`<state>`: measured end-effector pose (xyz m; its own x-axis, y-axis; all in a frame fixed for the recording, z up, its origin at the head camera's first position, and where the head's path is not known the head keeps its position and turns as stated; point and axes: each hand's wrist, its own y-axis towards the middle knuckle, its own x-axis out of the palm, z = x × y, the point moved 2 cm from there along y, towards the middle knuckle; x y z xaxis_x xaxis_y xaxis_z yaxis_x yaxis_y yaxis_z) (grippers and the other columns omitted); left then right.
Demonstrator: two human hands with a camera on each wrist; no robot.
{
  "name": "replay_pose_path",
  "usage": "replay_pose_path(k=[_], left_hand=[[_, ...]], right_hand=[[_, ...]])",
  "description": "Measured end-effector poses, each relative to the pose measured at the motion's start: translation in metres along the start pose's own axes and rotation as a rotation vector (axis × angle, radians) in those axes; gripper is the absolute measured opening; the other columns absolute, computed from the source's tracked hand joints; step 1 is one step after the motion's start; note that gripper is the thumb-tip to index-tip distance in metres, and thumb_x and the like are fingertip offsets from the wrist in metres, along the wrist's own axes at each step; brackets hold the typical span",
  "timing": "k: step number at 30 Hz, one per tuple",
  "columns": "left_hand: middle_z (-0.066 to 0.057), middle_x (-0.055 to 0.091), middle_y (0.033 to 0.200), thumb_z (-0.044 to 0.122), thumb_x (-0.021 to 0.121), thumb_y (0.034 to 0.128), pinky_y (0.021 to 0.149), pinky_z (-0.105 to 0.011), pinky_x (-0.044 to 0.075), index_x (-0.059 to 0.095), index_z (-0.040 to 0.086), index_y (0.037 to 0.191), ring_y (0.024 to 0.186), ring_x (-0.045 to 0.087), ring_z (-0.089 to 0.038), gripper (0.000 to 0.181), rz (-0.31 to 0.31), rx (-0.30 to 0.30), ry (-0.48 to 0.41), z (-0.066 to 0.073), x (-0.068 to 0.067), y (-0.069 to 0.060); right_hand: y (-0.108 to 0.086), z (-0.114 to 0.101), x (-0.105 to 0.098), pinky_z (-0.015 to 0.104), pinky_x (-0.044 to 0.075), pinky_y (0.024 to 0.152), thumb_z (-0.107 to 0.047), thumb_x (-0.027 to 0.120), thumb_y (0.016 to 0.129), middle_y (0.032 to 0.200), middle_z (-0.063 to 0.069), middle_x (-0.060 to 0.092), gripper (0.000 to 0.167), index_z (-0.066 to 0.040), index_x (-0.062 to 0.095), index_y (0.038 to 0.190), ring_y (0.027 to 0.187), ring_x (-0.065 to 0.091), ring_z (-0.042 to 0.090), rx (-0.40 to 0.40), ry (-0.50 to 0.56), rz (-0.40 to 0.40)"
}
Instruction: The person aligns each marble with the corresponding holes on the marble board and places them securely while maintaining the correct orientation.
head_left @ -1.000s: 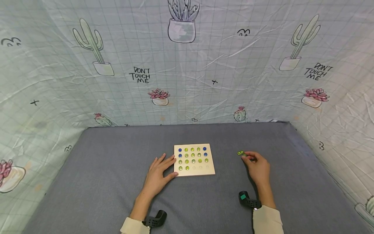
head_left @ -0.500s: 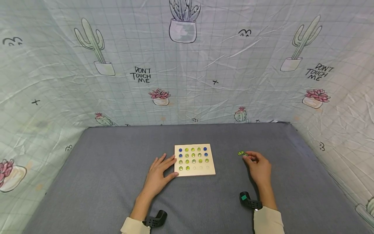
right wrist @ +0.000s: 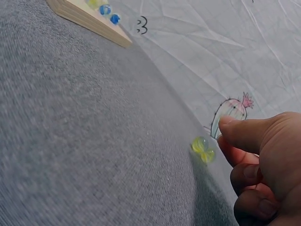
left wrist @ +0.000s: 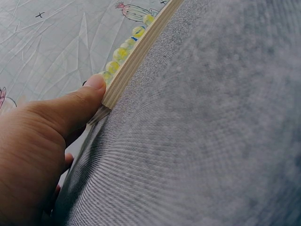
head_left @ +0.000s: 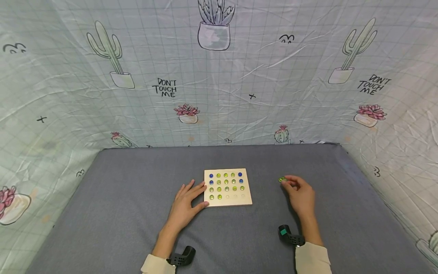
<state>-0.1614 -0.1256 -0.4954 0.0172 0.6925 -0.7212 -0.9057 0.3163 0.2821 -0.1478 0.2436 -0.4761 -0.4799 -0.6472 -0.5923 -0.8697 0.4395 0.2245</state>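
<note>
A square wooden board (head_left: pixel 236 201) carries rows of yellow-green and blue marbles, and three hollows at the front right hold none. My left hand (head_left: pixel 181 211) rests at the board's left side, its thumb on the near left corner, the fingers spread and fairly straight; the left wrist view shows the thumb on the board's edge (left wrist: pixel 136 59). Off to the right, my right hand (head_left: pixel 302 198) has thumb and curled forefinger together in a pinch, hiding a marble at the fingertips. Beside them, loose yellow-green marbles (right wrist: pixel 203 149) lie on the cloth.
Grey cloth (head_left: pixel 137 171) covers the table. Behind and along both sides hangs a pale curtain (head_left: pixel 239 76) with printed cacti. Each wrist wears a black camera mount, one at the left wrist (head_left: pixel 182 257) and one at the right wrist (head_left: pixel 291 236).
My right hand has shifted slightly to the left over the loose marbles, and its fingertips now cover more of them. The left hand and the board have stayed in place.
</note>
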Motion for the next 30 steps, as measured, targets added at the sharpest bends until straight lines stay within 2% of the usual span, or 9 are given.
replay_pose_path(k=[19, 30], left_hand=[[0.000, 0.050, 0.140, 0.037, 0.075, 0.0814, 0.118, -0.045, 0.011, 0.059, 0.013, 0.133, 0.139, 0.030, -0.027, 0.059, -0.006, -0.003, -0.003, 0.001, -0.001, 0.000], [0.000, 0.051, 0.140, 0.038, 0.074, 0.0812, 0.118, -0.045, 0.012, 0.060, 0.013, 0.133, 0.139, 0.031, -0.028, 0.059, 0.001, -0.002, -0.001, 0.000, 0.000, 0.000]], right_hand=[[-0.005, -0.018, 0.015, 0.022, 0.042, 0.053, -0.026, 0.073, 0.087, 0.085, 0.002, 0.068, 0.023, -0.013, 0.072, 0.105, 0.065, 0.054, 0.013, -0.060, 0.084, -0.099], [-0.010, -0.025, 0.026, 0.023, 0.039, 0.050, -0.025, 0.074, 0.086, 0.085, 0.003, 0.067, 0.023, -0.012, 0.071, 0.105, 0.061, 0.051, 0.014, -0.094, 0.149, -0.192]])
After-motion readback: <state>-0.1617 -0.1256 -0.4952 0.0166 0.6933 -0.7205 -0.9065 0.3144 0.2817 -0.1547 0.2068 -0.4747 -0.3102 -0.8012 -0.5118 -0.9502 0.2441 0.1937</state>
